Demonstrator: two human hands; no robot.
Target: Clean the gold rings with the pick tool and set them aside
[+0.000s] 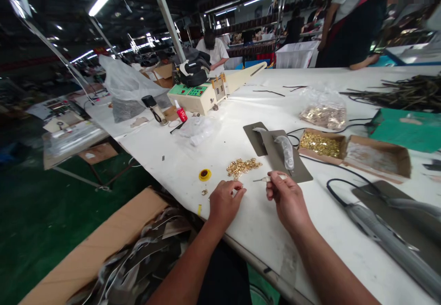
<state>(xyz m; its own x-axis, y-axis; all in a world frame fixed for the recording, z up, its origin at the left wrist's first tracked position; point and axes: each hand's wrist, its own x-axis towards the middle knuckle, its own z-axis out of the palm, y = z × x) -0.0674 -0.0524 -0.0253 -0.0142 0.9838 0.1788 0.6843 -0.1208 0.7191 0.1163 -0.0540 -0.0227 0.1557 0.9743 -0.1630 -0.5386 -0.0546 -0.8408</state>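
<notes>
1. Head view: the left hand [225, 201] rests on the white table [241, 107], fingers curled down and pinched on a small part that is mostly hidden; only a reddish glint shows at the fingertips, so I cannot tell exactly what it holds.
2. The right hand [287, 199] is raised just beside the left one, its thumb and fingers closed around a thin pointed tool [263, 179] whose tip points left, toward the left hand.
3. A pile of gold rings [243, 166] lies on the table just beyond both hands, apart from them.
4. A yellow round cap [205, 174] sits left of the pile, with a few loose gold bits near it at the table edge.
5. Two grey flat sheets [275, 151] overlap behind the right hand, with a clear plastic-wrapped piece lying on them.
6. A cardboard box [354, 153] farther right holds more gold parts in its left half; a clear bag [324, 112] of similar gold parts lies behind it.
7. A grey corded tool [386, 238] lies on the right, its black cable looping toward the hands.
8. A cream-coloured machine [203, 94] with a green panel stands at the far left of the table, a red-capped small bottle [180, 111] in front of it.
9. Another person [347, 20] leans on the table's far side; a seated person [213, 50] is visible beyond the machine.
</notes>
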